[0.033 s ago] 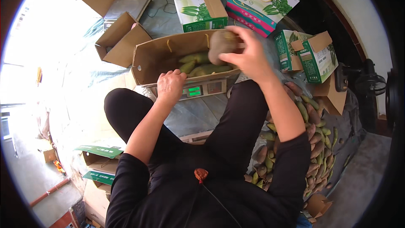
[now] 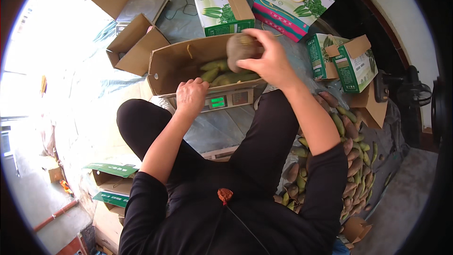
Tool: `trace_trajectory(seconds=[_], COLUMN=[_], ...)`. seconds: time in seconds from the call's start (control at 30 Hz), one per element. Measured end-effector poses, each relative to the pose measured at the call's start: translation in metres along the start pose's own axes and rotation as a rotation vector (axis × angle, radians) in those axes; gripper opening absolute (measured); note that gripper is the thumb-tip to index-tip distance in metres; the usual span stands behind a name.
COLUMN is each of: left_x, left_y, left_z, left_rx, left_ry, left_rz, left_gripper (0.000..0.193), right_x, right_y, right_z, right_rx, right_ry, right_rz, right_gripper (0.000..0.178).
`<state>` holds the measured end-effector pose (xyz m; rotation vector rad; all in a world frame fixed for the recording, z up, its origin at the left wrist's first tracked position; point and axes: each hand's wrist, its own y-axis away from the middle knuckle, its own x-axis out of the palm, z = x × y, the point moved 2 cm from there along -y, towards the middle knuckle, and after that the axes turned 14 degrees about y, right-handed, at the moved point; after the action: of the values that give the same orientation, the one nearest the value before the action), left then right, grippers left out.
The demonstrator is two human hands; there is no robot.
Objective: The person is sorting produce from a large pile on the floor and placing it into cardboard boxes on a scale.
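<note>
A blunt, rounded brownish radish [image 2: 239,55] is gripped in my right hand [image 2: 273,62], raised over the right part of an open cardboard box [image 2: 169,61]. My left hand [image 2: 191,95] rests on the near wall of that box, its fingers curled over the edge. Several green radishes [image 2: 233,78] lie inside; the radish in my hand hides part of the box's interior. Under the box is a scale [image 2: 241,98] with a lit green display, between my knees.
To my right lies a heap of green and brownish radishes [image 2: 354,160]. Printed cartons [image 2: 222,9] stand beyond the box, with more cartons [image 2: 361,63] at the right. An open brown box [image 2: 137,45] is at the far left, and flattened green-edged cartons [image 2: 113,184] lie nearer.
My right hand has shifted slightly left with the radish, further over the box. The left hand has stayed in place.
</note>
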<state>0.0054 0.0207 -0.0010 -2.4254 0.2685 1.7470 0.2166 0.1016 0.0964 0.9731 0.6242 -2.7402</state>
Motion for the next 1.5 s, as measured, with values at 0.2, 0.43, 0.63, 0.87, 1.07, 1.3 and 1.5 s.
trace_trajectory(seconds=[0.2, 0.43, 0.63, 0.87, 1.07, 1.3, 1.5], left_x=[-0.003, -0.002, -0.003, -0.004, -0.005, 0.003, 0.012], left_y=[0.000, 0.002, -0.001, -0.005, -0.001, -0.005, -0.006], left_z=[-0.003, 0.001, 0.003, -0.012, -0.006, -0.005, 0.007], left_rx=[-0.005, -0.010, 0.007, 0.017, -0.011, 0.053, 0.092], left_ry=[0.044, 0.011, -0.069, -0.022, -0.011, 0.066, 0.149], left_rz=[-0.018, 0.004, -0.014, 0.042, 0.048, 0.016, -0.015], left_gripper=[0.008, 0.006, 0.005, 0.017, 0.016, 0.013, 0.014], right_x=[0.082, 0.041, -0.051, 0.003, 0.072, 0.067, 0.043], right_y=[-0.039, -0.024, 0.068, 0.334, 0.461, 0.480, 0.475], right_z=[0.022, 0.027, -0.081, -0.224, -0.218, -0.247, -0.265], right_rx=[-0.212, -0.171, 0.312, 0.858, 1.191, 1.207, 1.540], right_ry=[0.297, 0.136, -0.086, 0.264, 0.433, 0.496, 0.327], right_rz=[0.165, 0.107, -0.169, -0.113, 0.226, 0.082, -0.324], right_gripper=[0.060, 0.041, 0.031, 0.022, 0.023, 0.026, 0.026])
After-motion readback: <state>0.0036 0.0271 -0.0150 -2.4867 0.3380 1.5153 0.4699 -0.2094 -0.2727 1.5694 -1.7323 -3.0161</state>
